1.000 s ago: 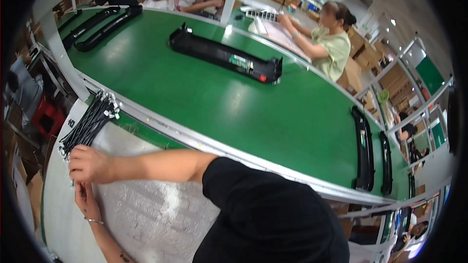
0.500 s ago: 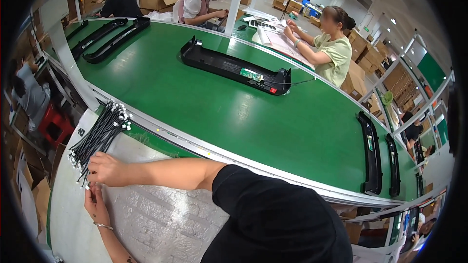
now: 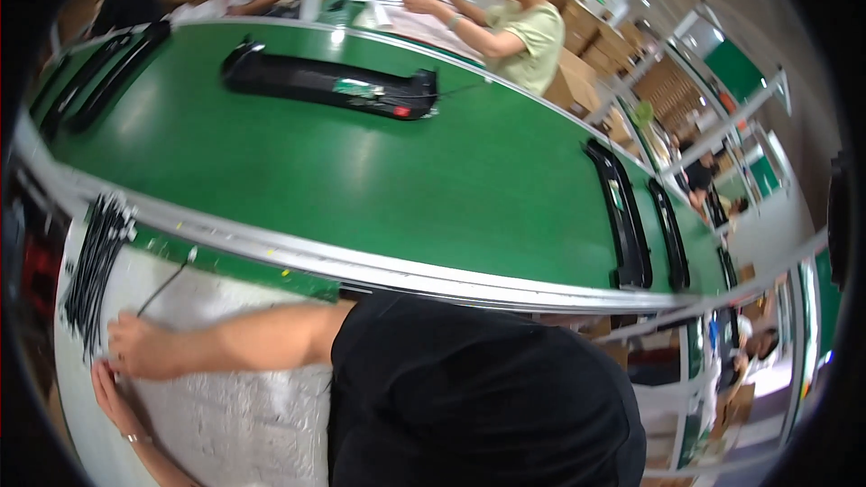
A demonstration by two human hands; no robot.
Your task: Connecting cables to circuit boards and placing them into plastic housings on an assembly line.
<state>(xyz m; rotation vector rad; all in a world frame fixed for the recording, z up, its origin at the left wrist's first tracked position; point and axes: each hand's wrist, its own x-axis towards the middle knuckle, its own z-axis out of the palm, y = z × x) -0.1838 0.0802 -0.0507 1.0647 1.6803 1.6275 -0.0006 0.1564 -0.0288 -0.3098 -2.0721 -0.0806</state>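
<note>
My right hand point(image 3: 144, 345) reaches in from the right with its fingers closed on a black cable point(image 3: 162, 289). The cable's far end, with a small white connector point(image 3: 191, 255), sticks up and to the right. Just below, my left hand point(image 3: 110, 394), with a bracelet at its wrist, has its fingers together and its tips close to my right hand. What the left fingers hold is hidden. Beside both hands a bundle of black cables point(image 3: 95, 271) with white connectors lies on the pale worktop point(image 3: 253, 397).
Past a metal rail point(image 3: 361, 275) runs a green belt point(image 3: 298, 162). On it lie long black plastic housings, one with a green circuit board point(image 3: 356, 88) at far centre, others at left and right point(image 3: 622, 216). A person point(image 3: 528, 36) in light green works across the belt.
The view has swung right, so the scene sits farther left. My right hand has come away from the bundle with a single cable; my left hand stays close by it.
</note>
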